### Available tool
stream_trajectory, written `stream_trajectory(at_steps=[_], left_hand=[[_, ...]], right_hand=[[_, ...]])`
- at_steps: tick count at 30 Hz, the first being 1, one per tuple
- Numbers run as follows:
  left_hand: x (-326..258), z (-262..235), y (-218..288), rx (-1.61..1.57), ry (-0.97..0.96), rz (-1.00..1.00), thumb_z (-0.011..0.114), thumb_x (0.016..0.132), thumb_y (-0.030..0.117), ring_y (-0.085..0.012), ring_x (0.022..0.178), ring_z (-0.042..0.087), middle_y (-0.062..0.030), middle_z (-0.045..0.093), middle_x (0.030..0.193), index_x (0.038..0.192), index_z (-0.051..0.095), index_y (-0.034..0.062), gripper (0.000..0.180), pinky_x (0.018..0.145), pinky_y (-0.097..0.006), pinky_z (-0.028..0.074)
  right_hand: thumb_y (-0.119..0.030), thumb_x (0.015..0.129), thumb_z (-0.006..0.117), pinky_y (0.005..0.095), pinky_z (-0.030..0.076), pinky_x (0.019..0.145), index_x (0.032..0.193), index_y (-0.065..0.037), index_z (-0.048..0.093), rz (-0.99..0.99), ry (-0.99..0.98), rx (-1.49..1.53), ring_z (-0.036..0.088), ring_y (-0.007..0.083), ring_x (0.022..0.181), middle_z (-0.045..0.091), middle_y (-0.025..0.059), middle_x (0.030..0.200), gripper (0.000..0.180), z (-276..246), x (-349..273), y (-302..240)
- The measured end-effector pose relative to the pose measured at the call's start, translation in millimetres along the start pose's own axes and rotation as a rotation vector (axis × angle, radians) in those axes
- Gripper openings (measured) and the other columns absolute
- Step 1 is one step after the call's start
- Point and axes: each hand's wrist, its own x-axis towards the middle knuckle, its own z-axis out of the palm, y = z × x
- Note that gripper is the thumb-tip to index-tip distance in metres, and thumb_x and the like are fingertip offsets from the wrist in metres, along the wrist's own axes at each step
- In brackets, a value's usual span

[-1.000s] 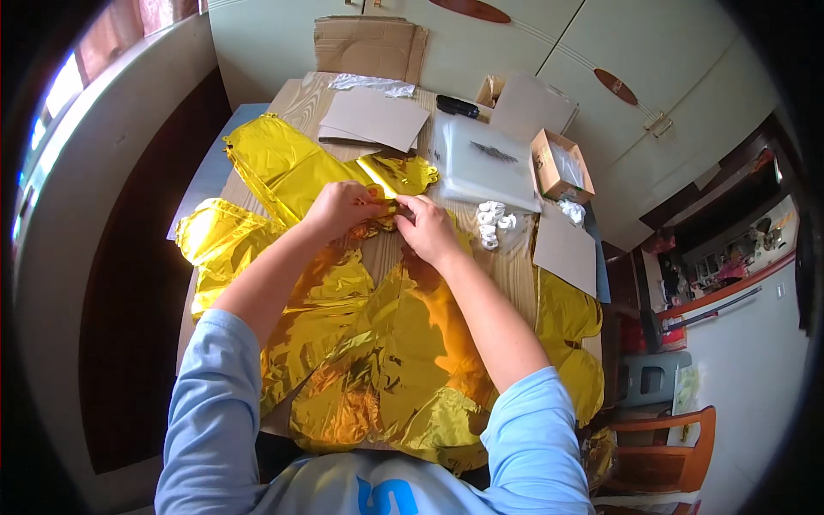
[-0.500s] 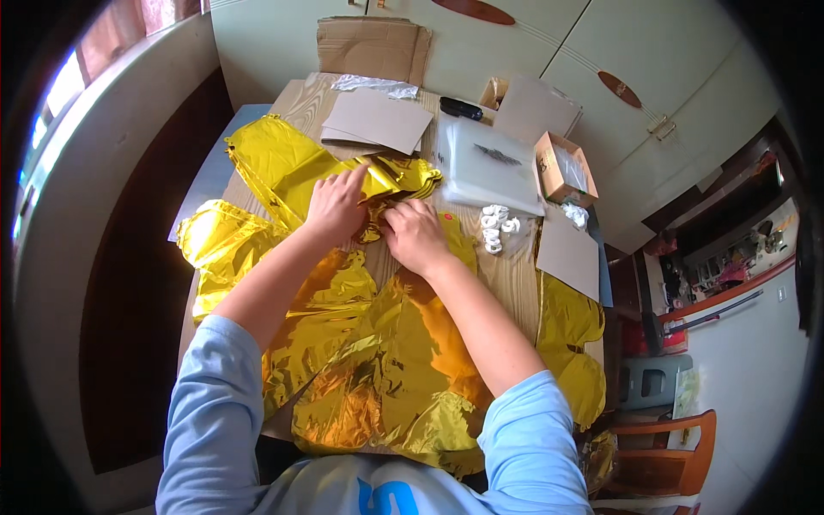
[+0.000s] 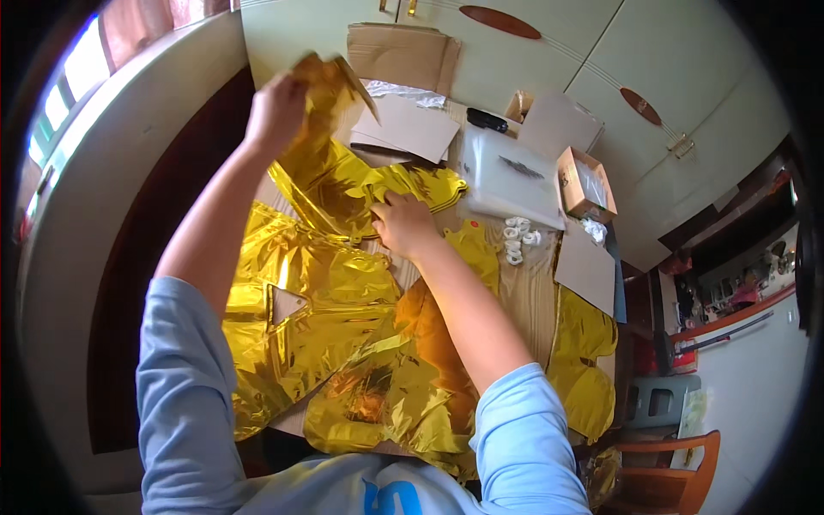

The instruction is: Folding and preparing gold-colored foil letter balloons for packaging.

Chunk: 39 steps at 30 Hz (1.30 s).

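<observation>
My left hand [image 3: 276, 112] is raised at the far left of the table, its fingers closed on the lifted end of a flat gold foil balloon [image 3: 330, 176]. That end is smeared by motion. My right hand [image 3: 403, 225] is lower and nearer the middle, with bent fingers closed on the near edge of the same foil. Between my forearms lies another flat gold foil balloon [image 3: 335, 322], creased and shiny, with a triangular hole. Beside it, under my right forearm, spreads more gold foil [image 3: 386, 403]. What lies beneath my right fingers is hidden.
Grey-brown card sheets [image 3: 412, 124] lie at the back, near a black object [image 3: 487, 120]. To the right are a stack of clear plastic bags [image 3: 506, 176], small white rolls [image 3: 515, 236] and an open cardboard box [image 3: 586, 184]. A wooden chair [image 3: 687, 463] stands at the lower right.
My left hand has risen up and to the left, lifting one end of the gold foil. My right hand stays low on the foil. The whole view has shifted slightly.
</observation>
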Motion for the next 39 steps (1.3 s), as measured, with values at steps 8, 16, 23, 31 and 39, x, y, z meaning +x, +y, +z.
stream_trajectory(at_steps=[8, 16, 23, 31, 39], left_hand=[[106, -196, -47, 0.345, 0.413, -0.139, 0.065, 0.096, 0.039, -0.0316, 0.092, 0.072, -0.0167, 0.075, 0.1, 0.112, 0.071, 0.0041, 0.039, 0.083, -0.041, 0.055], [62, -217, 56, 0.55, -0.036, 0.664, 0.056, 0.104, 0.016, -0.0321, 0.093, 0.069, -0.0159, 0.071, 0.102, 0.115, 0.068, 0.0023, 0.022, 0.086, -0.038, 0.055], [-49, -170, 196, 0.284, -0.421, 0.518, 0.063, 0.098, 0.014, -0.0429, 0.078, 0.066, -0.0238, 0.066, 0.083, 0.107, 0.065, 0.0007, 0.017, 0.072, -0.047, 0.054], [-152, -156, 241, 0.007, 0.101, 1.047, 0.078, 0.076, 0.008, -0.0326, 0.099, 0.067, -0.0098, 0.068, 0.115, 0.115, 0.065, 0.0071, 0.041, 0.086, -0.048, 0.053], [-344, -80, 156, -0.021, -0.864, 0.827, 0.07, 0.091, 0.035, -0.0346, 0.139, 0.048, -0.0178, 0.056, 0.143, 0.132, 0.063, 0.0052, 0.052, 0.118, -0.053, 0.035]], right_hand=[[-0.029, 0.095, 0.064, 0.0493, 0.049, 0.1, 0.127, -0.016, 0.068, -0.002, -0.029, 0.009, 0.059, 0.0343, 0.122, 0.06, 0.0105, 0.136, 0.035, -1, 4, -14], [-0.038, 0.087, 0.077, 0.0509, 0.045, 0.105, 0.141, -0.001, 0.051, -0.093, 0.63, 0.284, 0.056, 0.0402, 0.126, 0.057, 0.0235, 0.139, 0.071, -51, -18, -30], [-0.024, 0.083, 0.079, 0.0427, 0.05, 0.098, 0.135, 0.001, 0.058, -0.256, 0.683, 0.391, 0.065, 0.037, 0.112, 0.068, 0.0202, 0.122, 0.061, -253, -96, -100], [-0.011, 0.091, 0.069, 0.0277, 0.048, 0.073, 0.106, 0.002, 0.073, 0.013, 0.205, 0.491, 0.056, 0.0079, 0.075, 0.067, -0.0006, 0.082, 0.02, -292, -173, -49], [-0.014, 0.095, 0.069, 0.0297, 0.051, 0.076, 0.109, 0.004, 0.071, 0.115, 0.531, 0.099, 0.066, 0.0137, 0.081, 0.074, 0.0066, 0.09, 0.023, -346, -248, -22]])
